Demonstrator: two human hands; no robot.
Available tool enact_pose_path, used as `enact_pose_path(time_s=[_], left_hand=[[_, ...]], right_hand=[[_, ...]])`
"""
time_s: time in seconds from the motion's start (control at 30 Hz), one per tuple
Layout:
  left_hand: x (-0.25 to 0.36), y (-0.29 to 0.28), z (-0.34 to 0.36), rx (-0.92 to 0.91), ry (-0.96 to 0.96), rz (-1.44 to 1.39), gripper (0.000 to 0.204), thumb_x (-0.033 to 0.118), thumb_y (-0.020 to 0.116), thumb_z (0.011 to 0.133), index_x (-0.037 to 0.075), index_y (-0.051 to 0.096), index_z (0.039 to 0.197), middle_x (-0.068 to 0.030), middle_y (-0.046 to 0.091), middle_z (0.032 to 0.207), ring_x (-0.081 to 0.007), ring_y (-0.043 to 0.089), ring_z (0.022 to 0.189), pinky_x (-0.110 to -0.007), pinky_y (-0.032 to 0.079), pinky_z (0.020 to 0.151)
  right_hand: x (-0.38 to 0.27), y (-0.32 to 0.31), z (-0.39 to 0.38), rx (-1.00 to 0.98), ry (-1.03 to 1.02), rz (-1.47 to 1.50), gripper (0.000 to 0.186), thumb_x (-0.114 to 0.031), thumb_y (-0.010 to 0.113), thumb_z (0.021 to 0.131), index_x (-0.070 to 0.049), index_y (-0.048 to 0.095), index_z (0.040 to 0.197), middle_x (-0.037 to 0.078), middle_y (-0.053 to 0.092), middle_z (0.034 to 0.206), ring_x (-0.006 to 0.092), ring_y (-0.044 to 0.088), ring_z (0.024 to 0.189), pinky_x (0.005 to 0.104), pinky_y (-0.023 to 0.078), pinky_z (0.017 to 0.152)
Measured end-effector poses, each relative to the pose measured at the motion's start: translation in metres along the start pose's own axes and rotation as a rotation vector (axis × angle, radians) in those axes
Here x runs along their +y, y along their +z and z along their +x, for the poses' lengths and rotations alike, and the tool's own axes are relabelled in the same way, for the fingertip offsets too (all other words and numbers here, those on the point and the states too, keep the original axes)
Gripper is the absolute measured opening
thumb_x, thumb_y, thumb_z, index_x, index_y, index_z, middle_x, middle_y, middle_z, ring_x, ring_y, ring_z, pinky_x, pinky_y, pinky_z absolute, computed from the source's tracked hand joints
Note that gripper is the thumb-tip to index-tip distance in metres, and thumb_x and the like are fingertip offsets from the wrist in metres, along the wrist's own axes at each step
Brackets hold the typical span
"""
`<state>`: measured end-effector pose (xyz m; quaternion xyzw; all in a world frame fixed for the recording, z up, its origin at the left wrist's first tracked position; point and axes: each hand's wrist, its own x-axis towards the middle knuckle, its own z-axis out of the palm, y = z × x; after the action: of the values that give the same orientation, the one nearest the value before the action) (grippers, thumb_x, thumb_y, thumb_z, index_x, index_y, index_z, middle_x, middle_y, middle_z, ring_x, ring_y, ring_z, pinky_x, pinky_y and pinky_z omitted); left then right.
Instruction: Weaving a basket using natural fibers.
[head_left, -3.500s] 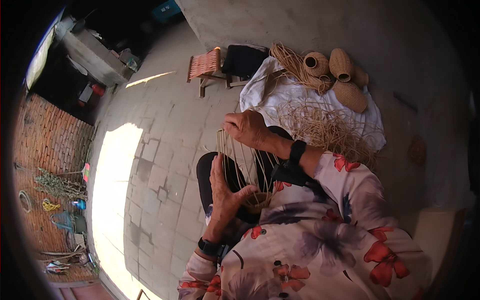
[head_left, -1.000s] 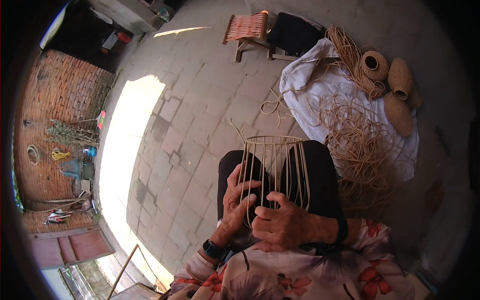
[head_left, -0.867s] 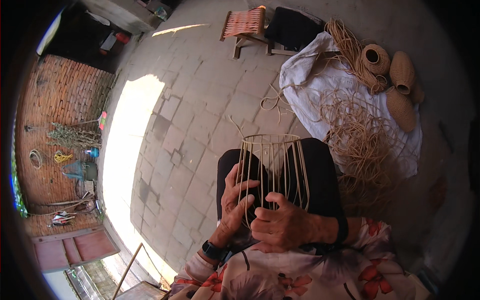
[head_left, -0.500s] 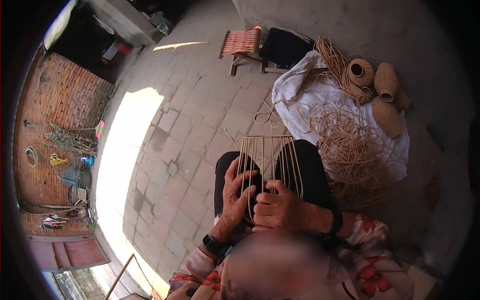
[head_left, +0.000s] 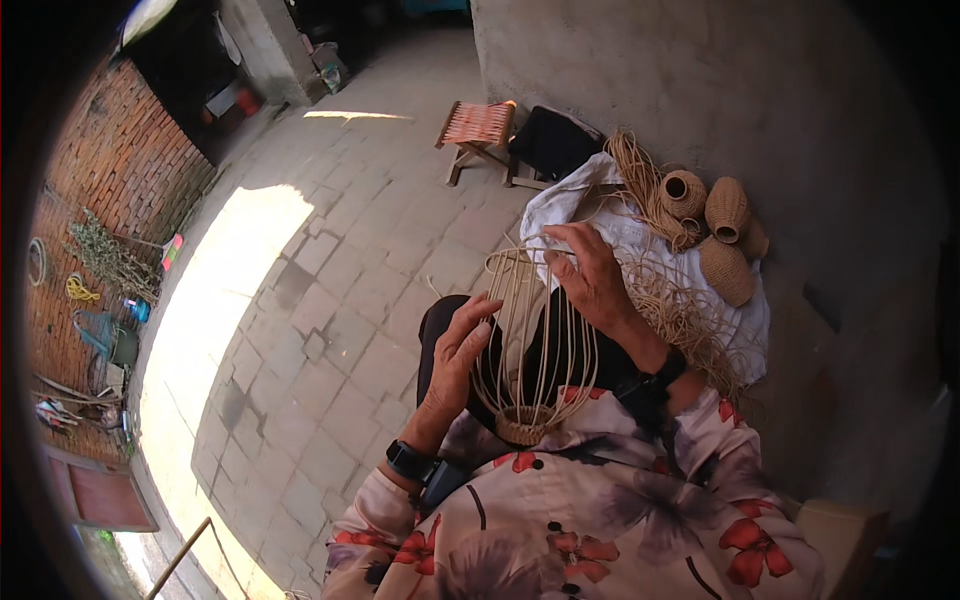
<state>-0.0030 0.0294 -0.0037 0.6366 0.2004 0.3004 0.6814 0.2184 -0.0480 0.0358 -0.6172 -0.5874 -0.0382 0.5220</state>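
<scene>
A basket frame (head_left: 540,345) of thin tan cane stands upright between my knees, against my patterned shirt. Its small woven base (head_left: 524,426) is nearest me, and spaced stakes rise from it to a thin hoop at the far end. My left hand (head_left: 458,350) rests along the left stakes, fingers stretched and apart. At the far right of the hoop, my right hand (head_left: 596,280) has its thumb and fingers curled about the rim and stake tops. The exact contact of its fingertips is partly hidden.
Several woven cane vessels (head_left: 728,208) and a loose heap of cane (head_left: 670,305) lie on a white cloth (head_left: 745,330) to the right. A folding stool (head_left: 478,124) and a dark cloth-covered seat (head_left: 556,145) stand ahead, near a grey wall (head_left: 600,60). Tools hang along the brick wall.
Both hands have come away from the lower stakes. My right hand has moved up to the hoop, my left slightly outward. The woven base now shows, and the view has tilted upward.
</scene>
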Motion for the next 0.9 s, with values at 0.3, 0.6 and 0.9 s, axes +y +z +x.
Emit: enact_pose_path(time_s=[0.3,0.6,0.9], left_hand=[[0.009,-0.005,-0.006,-0.009,-0.074,-0.468,0.057,0.037,0.05,0.1,-0.002,0.039,0.139,-0.0179,0.047,0.139,-0.0299,0.046,0.131,-0.041,0.034,0.112],[0.001,-0.008,-0.003,0.068,-0.25,-0.59,0.034,0.015,0.05,0.099,0.002,0.05,0.13,-0.0112,0.06,0.122,-0.0186,0.062,0.103,-0.032,0.05,0.093],[0.018,0.005,-0.004,-0.038,-0.358,-0.743,0.029,0.01,0.052,0.097,0.001,0.053,0.125,-0.0128,0.059,0.123,-0.0247,0.064,0.101,-0.037,0.053,0.092]], right_hand=[[-0.011,-0.003,0.002,-0.125,0.145,0.066,0.019,-0.018,0.059,0.092,-0.001,0.063,0.099,0.015,0.062,0.089,0.0325,0.062,0.084,0.0387,0.048,0.074],[-0.022,-0.02,-0.022,-0.031,0.082,0.06,0.018,-0.004,0.058,0.086,0.0,0.062,0.103,0.014,0.06,0.098,0.0303,0.059,0.095,0.0367,0.046,0.087],[0.016,0.01,0.0,-0.075,0.049,0.008,0.028,-0.021,0.055,0.095,0.001,0.062,0.11,0.017,0.061,0.105,0.0302,0.06,0.098,0.0362,0.046,0.088]])
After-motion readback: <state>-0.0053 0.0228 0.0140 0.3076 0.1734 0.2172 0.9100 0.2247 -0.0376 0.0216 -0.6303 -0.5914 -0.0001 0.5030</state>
